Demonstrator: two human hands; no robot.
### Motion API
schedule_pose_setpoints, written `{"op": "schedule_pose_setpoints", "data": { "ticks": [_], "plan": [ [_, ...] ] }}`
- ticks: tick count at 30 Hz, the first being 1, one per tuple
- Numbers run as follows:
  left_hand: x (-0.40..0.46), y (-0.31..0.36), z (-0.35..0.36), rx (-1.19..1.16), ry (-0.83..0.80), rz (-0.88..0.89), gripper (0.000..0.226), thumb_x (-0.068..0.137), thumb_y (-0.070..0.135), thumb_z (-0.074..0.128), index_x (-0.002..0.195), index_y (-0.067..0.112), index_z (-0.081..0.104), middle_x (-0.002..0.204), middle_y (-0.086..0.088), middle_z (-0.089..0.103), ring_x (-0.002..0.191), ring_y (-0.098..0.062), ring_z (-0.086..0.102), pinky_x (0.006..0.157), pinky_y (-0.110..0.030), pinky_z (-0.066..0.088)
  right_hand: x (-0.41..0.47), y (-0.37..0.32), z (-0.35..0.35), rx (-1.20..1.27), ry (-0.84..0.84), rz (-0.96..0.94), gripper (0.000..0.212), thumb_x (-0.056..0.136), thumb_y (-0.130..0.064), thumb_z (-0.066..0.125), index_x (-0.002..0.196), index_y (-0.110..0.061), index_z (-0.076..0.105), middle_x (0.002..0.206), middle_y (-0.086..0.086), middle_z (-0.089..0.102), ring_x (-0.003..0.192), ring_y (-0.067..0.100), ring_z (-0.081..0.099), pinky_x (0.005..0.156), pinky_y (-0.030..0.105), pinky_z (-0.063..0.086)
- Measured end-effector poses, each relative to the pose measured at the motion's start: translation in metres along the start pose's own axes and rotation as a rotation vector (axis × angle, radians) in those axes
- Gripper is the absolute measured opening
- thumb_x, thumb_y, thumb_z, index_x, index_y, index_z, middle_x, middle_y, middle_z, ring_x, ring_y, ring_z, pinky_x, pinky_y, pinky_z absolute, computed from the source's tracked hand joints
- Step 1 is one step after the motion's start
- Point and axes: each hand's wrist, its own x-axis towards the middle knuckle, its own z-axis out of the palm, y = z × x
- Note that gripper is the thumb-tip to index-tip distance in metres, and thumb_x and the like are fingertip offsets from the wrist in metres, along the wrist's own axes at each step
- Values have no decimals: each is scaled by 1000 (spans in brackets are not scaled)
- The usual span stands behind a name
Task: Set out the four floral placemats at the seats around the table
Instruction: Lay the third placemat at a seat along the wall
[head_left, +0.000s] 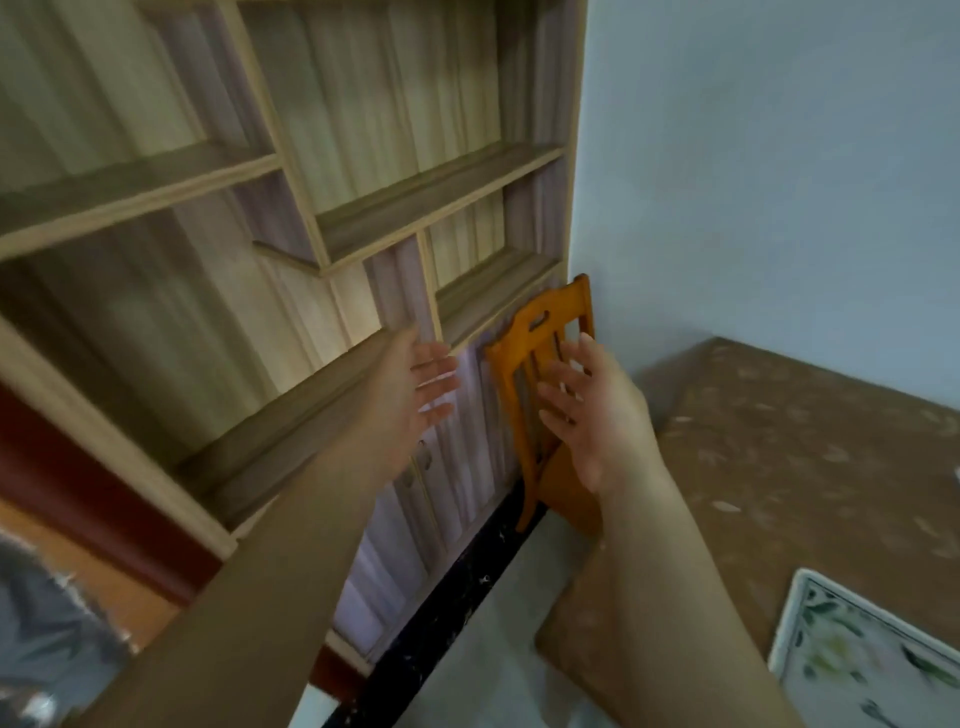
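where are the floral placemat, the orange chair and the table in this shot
floral placemat (872, 670): head view, lower right corner, on its printed face.
orange chair (540, 322): head view, centre, on the top rail of its back.
table (779, 457): head view, right side, on a bare stretch of its brown cloth.

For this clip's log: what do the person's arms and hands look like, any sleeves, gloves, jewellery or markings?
Both forearms are bare as far as the frame shows; no sleeve is visible on either. The left hand and right hand wear no gloves. No ring, watch, bracelet or marking can be made out, though motion blur softens the fingers, so something small could be missed.
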Motion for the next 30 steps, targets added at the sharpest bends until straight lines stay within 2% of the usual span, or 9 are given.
{"op": "schedule_pose_setpoints", "data": {
  "ticks": [2,6,13,17,22,26,30],
  "plan": [
    [35,3,-3,30,-90,-19,48,101,52,41,112,15,70,110,-6,72,104,-22,67,93,-43,50,20,6,7,-2,103,-37,56,102,-48,52,151,-21,53,119,-4,67,114,19,64,98,42,49],
    [96,11,1,89,-272,-71,47,99,55,42,109,19,71,110,-4,75,102,-21,68,80,-38,50,39,13,19,41,314,-90,50,103,-46,52,146,-22,57,132,2,68,120,26,65,98,44,51],
    [139,-11,47,154,-555,-201,47,99,55,43,110,18,71,112,-4,76,104,-21,70,82,-38,52,30,21,2,126,680,-188,41,101,-48,56,131,-23,67,125,2,74,110,25,72,90,43,56],
    [149,-26,90,222,-685,-224,43,100,51,43,111,19,71,114,-5,75,107,-22,69,85,-39,52,25,10,-23,205,864,-255,40,103,-45,54,132,-20,66,123,3,73,108,24,71,85,41,54],
    [165,-46,154,313,-816,-250,42,100,48,45,109,18,73,111,-4,76,105,-20,70,79,-37,51,38,8,-71,309,996,-286,33,103,-43,54,123,-21,68,119,3,74,107,24,71,86,40,54],
    [188,-69,208,424,-862,-261,44,99,50,46,109,17,73,109,-5,77,103,-21,71,84,-39,53,74,0,-118,425,1050,-289,25,104,-42,54,109,-24,69,119,5,74,105,25,71,86,41,53],
    [205,-83,276,516,-905,-300,44,98,50,48,109,16,74,108,-5,78,103,-23,72,84,-40,53,99,-19,-161,504,1085,-305,26,102,-43,56,111,-23,70,116,3,76,104,25,72,83,41,53]
  ]
}}
